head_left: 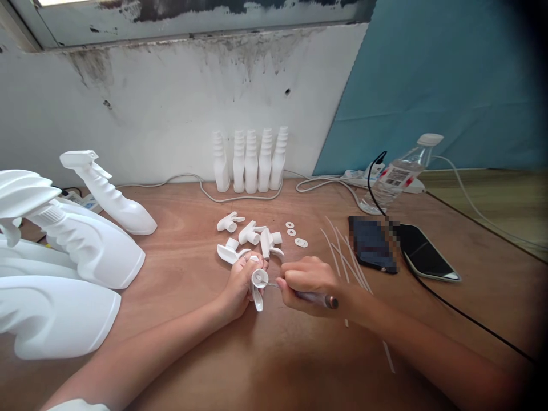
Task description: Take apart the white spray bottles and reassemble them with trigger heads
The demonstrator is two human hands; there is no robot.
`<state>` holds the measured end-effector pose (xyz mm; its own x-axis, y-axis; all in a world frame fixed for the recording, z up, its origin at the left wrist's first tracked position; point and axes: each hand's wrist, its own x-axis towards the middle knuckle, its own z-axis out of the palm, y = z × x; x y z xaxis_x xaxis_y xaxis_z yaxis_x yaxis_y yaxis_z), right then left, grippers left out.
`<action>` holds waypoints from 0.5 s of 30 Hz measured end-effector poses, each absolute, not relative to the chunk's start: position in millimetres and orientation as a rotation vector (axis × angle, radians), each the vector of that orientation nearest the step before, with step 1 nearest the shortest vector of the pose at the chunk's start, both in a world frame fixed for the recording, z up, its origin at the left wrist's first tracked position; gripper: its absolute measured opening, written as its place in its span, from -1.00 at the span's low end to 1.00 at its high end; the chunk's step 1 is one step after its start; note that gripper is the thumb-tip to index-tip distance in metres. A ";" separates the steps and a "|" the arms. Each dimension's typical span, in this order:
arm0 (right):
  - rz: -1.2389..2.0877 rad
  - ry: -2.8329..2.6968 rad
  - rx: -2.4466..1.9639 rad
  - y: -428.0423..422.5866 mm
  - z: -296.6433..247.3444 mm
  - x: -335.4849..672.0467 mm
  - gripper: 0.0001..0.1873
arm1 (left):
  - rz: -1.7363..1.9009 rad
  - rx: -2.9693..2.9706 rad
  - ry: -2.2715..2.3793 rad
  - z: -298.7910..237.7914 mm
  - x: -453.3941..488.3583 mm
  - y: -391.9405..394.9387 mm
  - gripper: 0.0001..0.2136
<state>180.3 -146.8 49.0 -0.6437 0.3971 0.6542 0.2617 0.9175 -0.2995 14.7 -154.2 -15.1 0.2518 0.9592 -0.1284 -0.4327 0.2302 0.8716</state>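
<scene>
My left hand [240, 285] is closed around a white spray trigger head [258, 297], its round collar opening turned toward me. In my right hand [310, 279] is a slim tool with a dark handle [319, 298], perhaps a screwdriver. Its thin shaft reaches left to the collar opening; how deep the tip sits I cannot tell. Several more spray trigger heads [251, 233] lie just beyond my left hand. Small white ring washers [301, 242] rest past my right hand, and thin white tubes [336, 254] are scattered to its right.
Several white bottles [251, 165] stand against the wall. Large white spray bottles [81, 240] crowd the left side. On the right are a dark phone [372, 245], another phone [430, 254], a clear plastic bottle [396, 177] and a black cable [466, 319]. A grey cord [231, 200] runs along the back.
</scene>
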 end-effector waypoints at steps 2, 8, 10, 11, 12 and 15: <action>0.229 -2.276 -0.477 -146.0 47.0 180.2 -0.66 | 1.104 0.825 0.796 -13.4 14.8 -154.3 -0.63; 0.629 -2.120 -0.739 -147.0 43.3 179.4 -0.65 | 1.097 0.795 0.775 -13.6 12.9 -153.0 -0.66; 0.766 -2.045 -0.827 -148.6 41.3 178.7 -0.66 | 1.103 0.775 0.765 -14.6 12.1 -151.7 -0.69; 0.752 -2.039 -0.826 -149.3 39.9 178.5 -0.65 | 1.108 0.764 0.762 -14.9 11.8 -151.0 -0.70; 0.689 -2.055 -0.813 -149.9 38.2 178.3 -0.65 | 1.112 0.752 0.758 -15.1 11.7 -150.4 -0.71; 0.388 -2.110 -0.712 -150.2 30.4 177.6 -0.64 | 1.118 0.687 0.760 -14.2 11.5 -148.7 -0.74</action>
<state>177.6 -150.2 30.4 -0.4741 0.6133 0.6318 0.3486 0.7896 -0.5050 11.5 -148.7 -14.2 0.2483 0.9509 -0.1849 -0.5212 0.2920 0.8019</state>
